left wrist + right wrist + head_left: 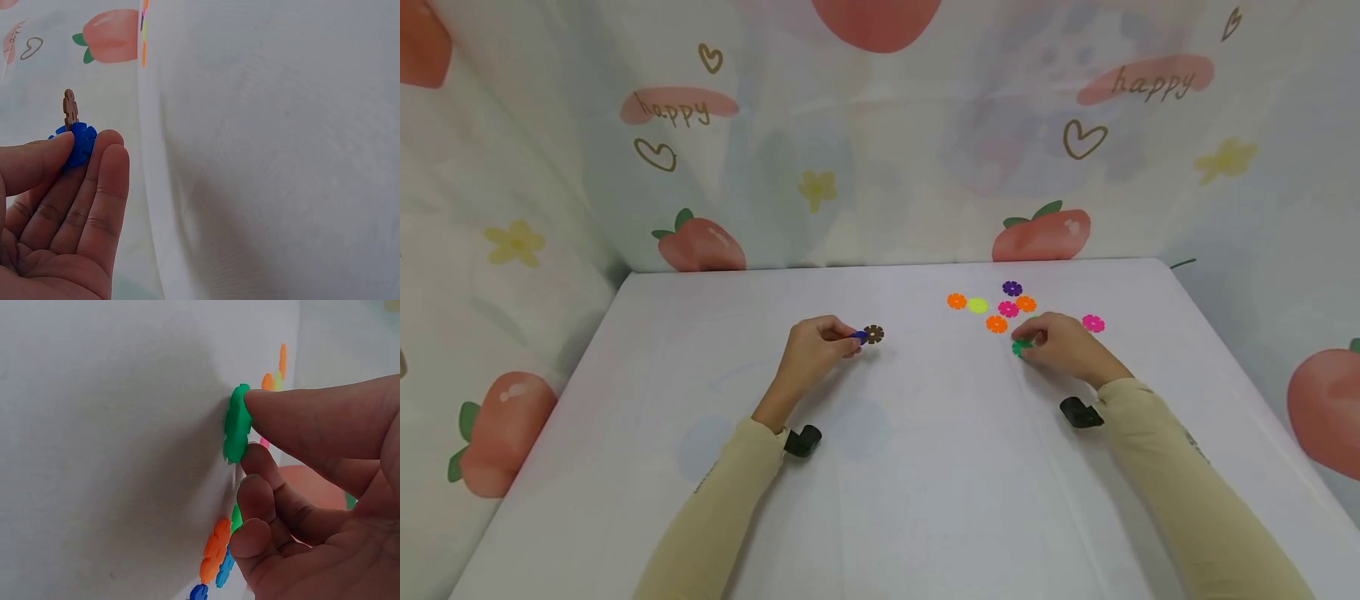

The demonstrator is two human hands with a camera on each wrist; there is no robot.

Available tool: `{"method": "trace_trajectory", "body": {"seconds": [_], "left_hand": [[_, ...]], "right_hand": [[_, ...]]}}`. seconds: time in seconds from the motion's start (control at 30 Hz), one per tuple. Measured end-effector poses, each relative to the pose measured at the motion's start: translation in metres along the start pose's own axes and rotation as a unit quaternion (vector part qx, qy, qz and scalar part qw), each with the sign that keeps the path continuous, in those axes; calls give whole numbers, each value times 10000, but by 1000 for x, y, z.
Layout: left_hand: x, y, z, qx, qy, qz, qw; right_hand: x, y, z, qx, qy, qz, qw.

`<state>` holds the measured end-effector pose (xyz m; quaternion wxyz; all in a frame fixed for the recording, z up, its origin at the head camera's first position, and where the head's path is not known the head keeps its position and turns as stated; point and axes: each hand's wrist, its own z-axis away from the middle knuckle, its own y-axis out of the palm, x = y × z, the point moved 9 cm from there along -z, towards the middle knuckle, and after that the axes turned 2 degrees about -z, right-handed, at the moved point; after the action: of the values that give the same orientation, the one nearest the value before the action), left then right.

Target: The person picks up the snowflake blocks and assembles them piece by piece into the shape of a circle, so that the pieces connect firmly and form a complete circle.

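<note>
My left hand [820,348] pinches a blue snowflake disc [81,145] between thumb and fingers, above the left middle of the table. A brown snowflake disc [873,334] is joined to the blue one and stands across it, pointing away from the palm. On the right, my right hand [1063,346] has its thumb and fingertips on a green snowflake disc [237,425], which is tilted on edge close over the white table. Part of this green disc hides behind the fingers in the head view.
Beyond the right hand lie loose discs: orange [957,301], yellow [977,306], purple [1012,288] and pink [1008,309]. Another pink disc [1093,323] lies right of the hand. The right wrist view also shows an orange disc [215,551] and a light blue disc [225,567] below the fingers.
</note>
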<state>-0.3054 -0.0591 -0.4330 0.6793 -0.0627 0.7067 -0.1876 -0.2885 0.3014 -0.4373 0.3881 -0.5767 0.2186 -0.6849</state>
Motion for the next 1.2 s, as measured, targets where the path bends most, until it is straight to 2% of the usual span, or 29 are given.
{"method": "trace_trajectory", "body": {"seconds": [0.13, 0.33, 0.63, 0.8, 0.97, 1.2], "left_hand": [[1, -1, 0, -27, -57, -4, 10000], [2, -2, -1, -12, -126, -13, 9999], [1, -1, 0, 16, -76, -33, 10000], [1, 1, -1, 78, -45, 76, 9999], [3, 3, -1, 126, -65, 58, 9999], [1, 5, 1, 128, -48, 69, 9999]], "right_hand": [[0, 2, -3, 41, -194, 195, 9996], [0, 2, -3, 76, -250, 218, 9994], [-2, -13, 2, -176, -418, 45, 9990], [-5, -18, 2, -321, -252, -388, 9984], [-6, -13, 1, -394, -92, -1104, 9931], [12, 2, 1, -495, -383, -1758, 9824]]}}
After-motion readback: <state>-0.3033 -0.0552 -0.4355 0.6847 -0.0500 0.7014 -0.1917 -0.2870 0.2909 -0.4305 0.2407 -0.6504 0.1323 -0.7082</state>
